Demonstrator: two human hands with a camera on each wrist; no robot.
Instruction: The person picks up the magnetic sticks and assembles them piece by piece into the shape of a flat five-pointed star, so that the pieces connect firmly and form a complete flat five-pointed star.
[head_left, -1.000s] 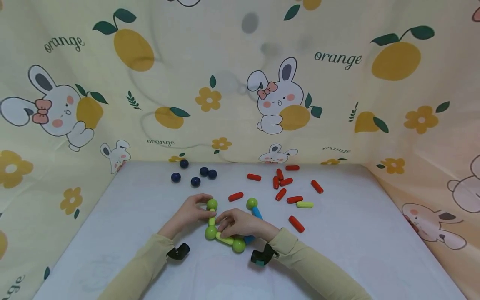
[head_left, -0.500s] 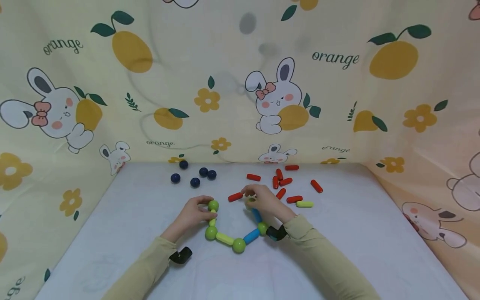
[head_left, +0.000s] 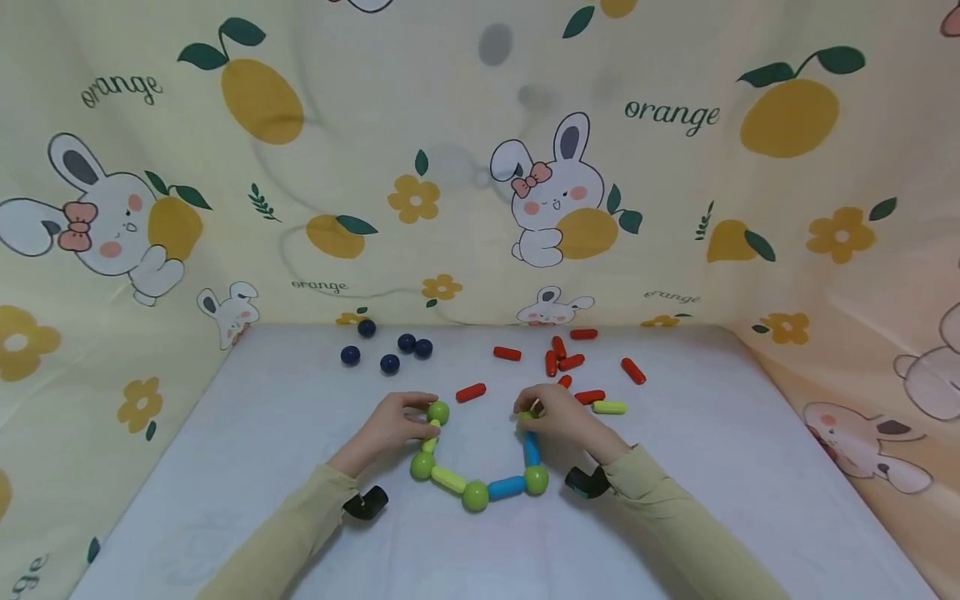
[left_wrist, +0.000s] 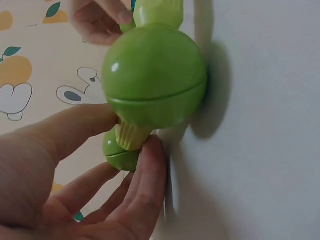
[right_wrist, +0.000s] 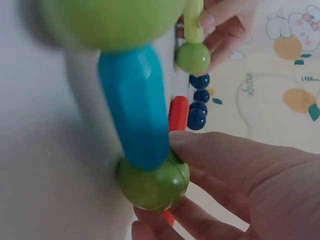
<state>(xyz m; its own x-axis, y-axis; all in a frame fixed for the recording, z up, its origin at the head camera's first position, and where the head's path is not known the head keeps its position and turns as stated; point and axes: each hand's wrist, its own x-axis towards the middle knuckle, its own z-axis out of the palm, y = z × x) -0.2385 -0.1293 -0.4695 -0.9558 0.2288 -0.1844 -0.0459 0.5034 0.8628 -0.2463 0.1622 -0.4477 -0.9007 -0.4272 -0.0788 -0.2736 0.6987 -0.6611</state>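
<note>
A U-shaped chain of green balls and short rods lies on the table. My left hand (head_left: 390,423) grips its left end, thumb at the yellow-green rod (left_wrist: 131,136) and fingers around the end green ball (head_left: 438,412). With my right hand (head_left: 566,418) I pinch the green ball (right_wrist: 154,184) at the other end, partly covered by fingers in the head view. From that ball a blue rod (head_left: 532,450) runs to a green ball (head_left: 536,480). Another blue rod (head_left: 507,487), the front green ball (head_left: 475,496) and a second yellow-green rod (head_left: 448,479) form the near side.
Several dark blue balls (head_left: 389,364) sit at the back left. Red rods (head_left: 507,353) are scattered at the back right, one red rod (head_left: 471,392) just beyond the chain's opening. A loose yellow-green rod (head_left: 609,407) lies right of my right hand. A patterned cloth (head_left: 450,233) stands behind.
My right hand left the near-left yellow-green rod, reached the right end ball, and drew it rightward, opening the chain's blue side outward. My left hand shifted slightly right with its end.
</note>
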